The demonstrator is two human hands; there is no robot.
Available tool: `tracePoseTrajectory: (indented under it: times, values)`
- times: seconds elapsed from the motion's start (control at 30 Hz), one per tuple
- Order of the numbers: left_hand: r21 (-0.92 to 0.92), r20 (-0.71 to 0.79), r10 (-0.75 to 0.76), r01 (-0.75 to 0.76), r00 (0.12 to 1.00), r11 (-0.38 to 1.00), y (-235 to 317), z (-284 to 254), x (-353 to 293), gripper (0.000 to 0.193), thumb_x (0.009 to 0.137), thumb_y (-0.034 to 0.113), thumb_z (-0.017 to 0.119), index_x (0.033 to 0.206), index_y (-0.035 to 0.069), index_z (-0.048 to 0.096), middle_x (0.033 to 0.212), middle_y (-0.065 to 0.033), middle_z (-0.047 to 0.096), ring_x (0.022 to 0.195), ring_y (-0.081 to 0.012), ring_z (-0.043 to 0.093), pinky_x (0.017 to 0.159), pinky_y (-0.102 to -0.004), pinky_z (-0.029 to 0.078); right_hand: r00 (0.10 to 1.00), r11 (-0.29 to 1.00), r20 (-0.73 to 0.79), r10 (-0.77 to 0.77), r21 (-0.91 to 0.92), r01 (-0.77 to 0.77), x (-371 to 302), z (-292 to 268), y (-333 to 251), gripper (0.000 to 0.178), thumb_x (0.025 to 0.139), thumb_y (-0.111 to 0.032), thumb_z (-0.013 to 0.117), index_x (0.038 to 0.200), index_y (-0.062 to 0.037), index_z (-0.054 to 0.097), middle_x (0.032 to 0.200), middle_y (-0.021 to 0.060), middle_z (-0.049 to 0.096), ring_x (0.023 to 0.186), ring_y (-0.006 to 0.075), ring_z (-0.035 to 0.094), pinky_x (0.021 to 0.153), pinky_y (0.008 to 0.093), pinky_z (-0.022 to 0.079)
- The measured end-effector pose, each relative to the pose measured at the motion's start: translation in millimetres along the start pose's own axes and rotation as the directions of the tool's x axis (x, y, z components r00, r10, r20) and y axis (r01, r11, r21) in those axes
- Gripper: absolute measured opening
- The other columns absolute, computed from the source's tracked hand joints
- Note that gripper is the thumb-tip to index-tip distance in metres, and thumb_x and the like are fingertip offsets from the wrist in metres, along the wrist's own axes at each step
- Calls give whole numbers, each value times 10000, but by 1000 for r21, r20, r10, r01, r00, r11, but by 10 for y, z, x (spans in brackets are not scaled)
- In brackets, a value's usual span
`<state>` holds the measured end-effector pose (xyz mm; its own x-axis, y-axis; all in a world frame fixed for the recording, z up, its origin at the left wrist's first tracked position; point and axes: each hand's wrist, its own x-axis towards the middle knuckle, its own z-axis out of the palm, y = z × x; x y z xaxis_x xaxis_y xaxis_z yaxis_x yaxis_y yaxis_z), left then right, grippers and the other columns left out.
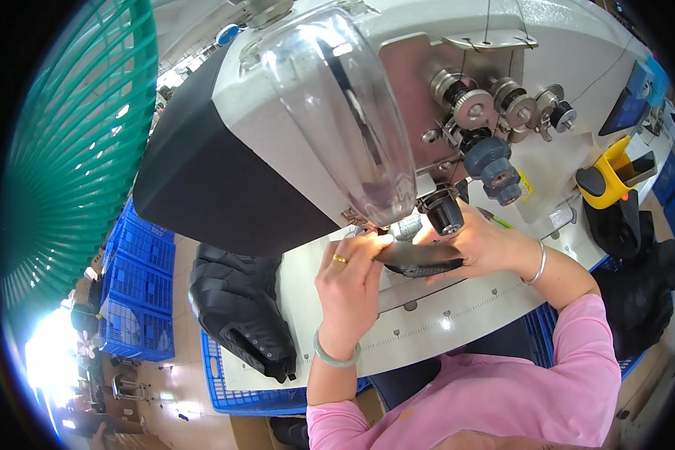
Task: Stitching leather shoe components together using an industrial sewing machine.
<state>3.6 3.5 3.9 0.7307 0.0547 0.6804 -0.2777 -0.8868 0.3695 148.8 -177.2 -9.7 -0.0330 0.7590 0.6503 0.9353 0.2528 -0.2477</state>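
Observation:
A dark, curved shoe upper (421,257) lies under the head of a white industrial sewing machine (255,127), its black mesh edge turned toward me. My left hand (349,281), with a ring and a pale bangle, pinches the upper's left end between thumb and fingers. Around its right end closes my right hand (476,244), a silver bangle at the wrist; its fingertips are partly hidden behind the upper and the machine parts. The clear guard (345,120) and a black knob (444,212) stand just above my fingers, and the needle area is hidden.
Black shoe uppers (240,307) are stacked at the table's left edge; more black uppers (645,292) lie at right. A yellow holder (611,176) stands back right. Blue crates (137,277) and a green fan guard (82,135) are at left. Tension dials (474,109) jut from the machine.

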Motion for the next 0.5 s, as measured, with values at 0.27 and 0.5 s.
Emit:
tracePoseTrajectory:
  times: [0.27, 0.5]
  values:
    - [211, 40, 183, -187, 982, 959, 33, 20, -91, 466, 590, -56, 664, 1041, 58, 678, 1076, -94, 630, 954, -298, 615, 801, -366, 532, 997, 999, -56, 47, 22, -46, -46, 47, 33, 286, 615, -156, 770, 894, -133, 711, 981, -22, 670, 919, 241, 605, 880, 433, 417]
    - [242, 53, 210, -217, 976, 946, 35, 15, -70, 465, 596, -49, 669, 1051, 51, 666, 1068, -88, 622, 949, -287, 613, 783, -359, 534, 983, 1000, -182, -22, -20, 18, -22, 102, 40, 306, 566, -169, 774, 849, -107, 678, 894, 8, 625, 793, 244, 584, 702, 342, 477]
